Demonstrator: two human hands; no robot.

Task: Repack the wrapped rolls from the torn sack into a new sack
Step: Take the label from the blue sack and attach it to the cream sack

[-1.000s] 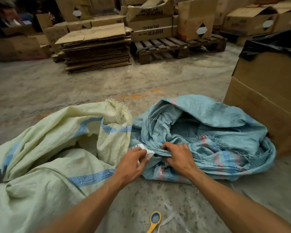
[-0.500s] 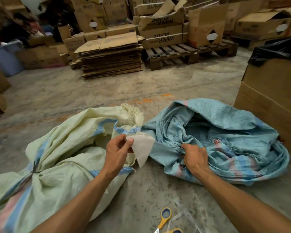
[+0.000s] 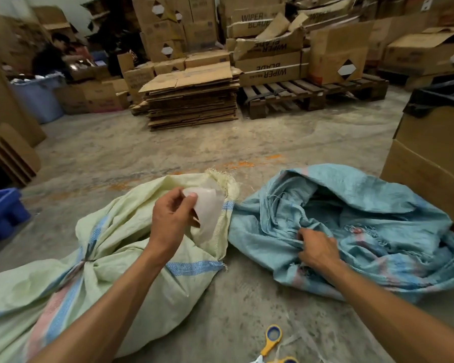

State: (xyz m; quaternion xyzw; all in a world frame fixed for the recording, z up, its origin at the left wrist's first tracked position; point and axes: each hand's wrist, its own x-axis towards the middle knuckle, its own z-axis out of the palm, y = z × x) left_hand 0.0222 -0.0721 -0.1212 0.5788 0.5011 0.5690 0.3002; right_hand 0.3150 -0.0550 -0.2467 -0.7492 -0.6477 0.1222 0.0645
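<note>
A pale yellow-green woven sack point(image 3: 121, 263) with blue stripes lies on the floor at the left, its frayed mouth facing away from me. A crumpled light-blue sack point(image 3: 364, 218) lies to its right, mouth open. My left hand point(image 3: 172, 218) pinches a thin white translucent wrapper piece point(image 3: 207, 213) and holds it over the yellow sack's mouth. My right hand point(image 3: 319, 251) grips a fold of the blue sack's near rim. No wrapped rolls show; the insides of both sacks are hidden.
Yellow-handled scissors point(image 3: 271, 341) lie on the concrete floor near me. A tall cardboard box point(image 3: 430, 166) with a black liner stands at the right. A blue crate point(image 3: 0, 210) sits at the left. Flattened cardboard point(image 3: 192, 100), a pallet point(image 3: 312, 93) and stacked boxes stand behind.
My left hand lifted the white wrapper piece away from the blue sack's rim and carried it left, up over the yellow sack's mouth. My right hand kept its grip on the blue sack.
</note>
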